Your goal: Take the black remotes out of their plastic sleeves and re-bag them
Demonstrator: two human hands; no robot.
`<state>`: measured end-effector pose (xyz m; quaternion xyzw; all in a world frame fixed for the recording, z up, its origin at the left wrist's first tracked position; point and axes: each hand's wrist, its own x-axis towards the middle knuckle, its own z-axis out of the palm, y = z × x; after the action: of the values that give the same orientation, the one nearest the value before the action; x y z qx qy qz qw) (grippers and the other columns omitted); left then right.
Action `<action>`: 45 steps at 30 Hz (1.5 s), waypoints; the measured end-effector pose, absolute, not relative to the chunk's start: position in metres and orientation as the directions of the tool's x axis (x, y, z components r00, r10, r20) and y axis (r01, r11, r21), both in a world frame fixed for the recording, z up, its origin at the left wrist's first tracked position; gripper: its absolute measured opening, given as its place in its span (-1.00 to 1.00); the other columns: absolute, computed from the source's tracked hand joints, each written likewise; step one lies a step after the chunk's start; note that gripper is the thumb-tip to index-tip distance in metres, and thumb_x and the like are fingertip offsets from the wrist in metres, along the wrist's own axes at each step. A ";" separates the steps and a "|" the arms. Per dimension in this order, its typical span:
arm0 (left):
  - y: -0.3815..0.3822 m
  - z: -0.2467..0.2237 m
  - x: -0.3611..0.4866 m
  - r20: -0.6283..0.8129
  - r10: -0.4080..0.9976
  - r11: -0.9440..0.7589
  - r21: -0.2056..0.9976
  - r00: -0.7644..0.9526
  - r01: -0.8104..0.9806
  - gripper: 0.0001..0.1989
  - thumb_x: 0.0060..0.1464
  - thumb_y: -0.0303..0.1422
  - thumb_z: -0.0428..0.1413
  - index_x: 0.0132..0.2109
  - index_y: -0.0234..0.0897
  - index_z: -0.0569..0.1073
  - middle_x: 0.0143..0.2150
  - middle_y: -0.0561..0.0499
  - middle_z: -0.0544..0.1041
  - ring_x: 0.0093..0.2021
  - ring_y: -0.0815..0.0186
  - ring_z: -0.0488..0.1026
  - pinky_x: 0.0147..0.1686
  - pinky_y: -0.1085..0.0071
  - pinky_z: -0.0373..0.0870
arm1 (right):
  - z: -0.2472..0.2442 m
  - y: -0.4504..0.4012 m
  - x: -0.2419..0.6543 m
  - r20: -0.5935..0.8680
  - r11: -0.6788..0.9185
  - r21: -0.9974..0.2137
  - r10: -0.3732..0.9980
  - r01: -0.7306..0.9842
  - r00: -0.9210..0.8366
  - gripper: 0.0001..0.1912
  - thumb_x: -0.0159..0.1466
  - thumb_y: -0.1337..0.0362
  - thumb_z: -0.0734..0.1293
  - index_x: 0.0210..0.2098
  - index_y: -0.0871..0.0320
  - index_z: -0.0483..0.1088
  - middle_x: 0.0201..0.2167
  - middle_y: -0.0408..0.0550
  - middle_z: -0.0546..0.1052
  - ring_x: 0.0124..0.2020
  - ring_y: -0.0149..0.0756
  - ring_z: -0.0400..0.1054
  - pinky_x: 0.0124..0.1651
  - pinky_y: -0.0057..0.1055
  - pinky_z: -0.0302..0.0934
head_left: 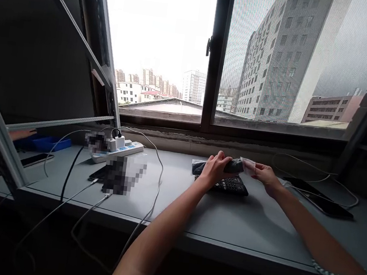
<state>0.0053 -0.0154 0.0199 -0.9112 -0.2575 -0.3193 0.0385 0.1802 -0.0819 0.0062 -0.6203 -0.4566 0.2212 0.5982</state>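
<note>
One grey worktop (176,168) | bright window (215,56) behind | power strip (128,150) | black remotes (232,187)

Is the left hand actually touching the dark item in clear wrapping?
Touching. The head view shows the left hand gripping the dark item from above, with wrapped ends showing on both sides of the hand.

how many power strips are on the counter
1: the white power strip near the back of the counter, left of the plastic-wrapped item. Others may be hidden in shadow.
</note>
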 end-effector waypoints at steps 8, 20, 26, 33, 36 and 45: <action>-0.016 0.021 0.004 0.618 0.445 -0.841 0.040 0.648 0.540 -0.54 -0.03 -0.10 0.15 0.00 -0.15 0.35 -0.10 -0.02 0.33 -0.17 0.26 0.37 -0.10 0.37 0.23 | 0.010 -0.087 0.178 0.198 0.134 -0.974 0.898 0.184 0.393 -0.51 -0.13 -0.05 0.45 -0.25 0.05 0.54 -0.22 -0.05 0.54 -0.26 -0.29 0.33 -0.30 -0.42 0.13; -0.013 0.028 -0.003 0.636 0.385 -0.864 -0.007 0.668 0.504 -0.52 -0.01 -0.08 0.12 0.05 -0.12 0.33 -0.08 -0.02 0.33 -0.14 0.26 0.35 -0.07 0.36 0.19 | 0.010 -0.086 0.172 0.162 0.093 -0.974 0.923 0.205 0.348 -0.55 -0.11 -0.10 0.41 -0.35 0.08 0.54 -0.22 0.01 0.53 -0.14 -0.17 0.34 -0.26 -0.37 0.20; -0.005 0.034 -0.009 0.602 0.353 -0.856 -0.101 0.716 0.507 -0.56 -0.01 -0.17 0.15 0.05 -0.07 0.32 -0.02 -0.02 0.32 -0.07 0.23 0.32 -0.02 0.32 0.13 | 0.005 -0.083 0.173 0.250 0.157 -0.946 0.911 0.285 0.329 -0.53 -0.10 -0.11 0.40 -0.33 0.09 0.55 -0.20 -0.01 0.54 -0.14 -0.16 0.34 -0.23 -0.37 0.19; 0.010 0.035 -0.021 0.616 0.385 -0.819 -0.115 0.687 0.562 -0.57 -0.03 -0.23 0.18 0.01 -0.15 0.33 -0.03 -0.04 0.32 -0.04 0.24 0.29 0.00 0.34 0.11 | 0.006 -0.084 0.175 0.301 0.211 -0.936 0.893 0.281 0.334 -0.56 -0.07 -0.09 0.39 -0.34 0.09 0.55 -0.02 -0.04 0.45 -0.06 -0.13 0.30 -0.28 -0.42 0.18; 0.015 0.032 -0.026 0.608 0.462 -0.793 -0.043 0.645 0.608 -0.59 -0.04 -0.20 0.19 -0.03 -0.18 0.35 -0.06 -0.03 0.33 -0.06 0.24 0.31 -0.01 0.33 0.12 | 0.005 -0.082 0.181 0.294 0.208 -0.951 0.840 0.231 0.455 -0.58 -0.10 -0.05 0.42 -0.36 0.11 0.54 -0.01 -0.01 0.44 -0.08 -0.14 0.31 -0.32 -0.42 0.20; 0.017 0.029 -0.027 0.586 0.540 -0.761 0.032 0.604 0.648 -0.68 0.00 -0.18 0.15 -0.09 -0.12 0.34 -0.10 0.05 0.37 -0.11 0.30 0.35 -0.02 0.35 0.17 | 0.002 -0.072 0.192 0.285 0.241 -0.956 0.606 0.170 0.743 -0.52 -0.06 -0.10 0.36 -0.32 0.16 0.44 -0.17 0.07 0.47 -0.27 -0.18 0.38 -0.55 -0.44 0.23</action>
<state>-0.0267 0.0170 0.0288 -0.8909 -0.3335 -0.2943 0.0920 0.1924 -0.0724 0.0023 -0.5968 -0.3249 0.1521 0.7177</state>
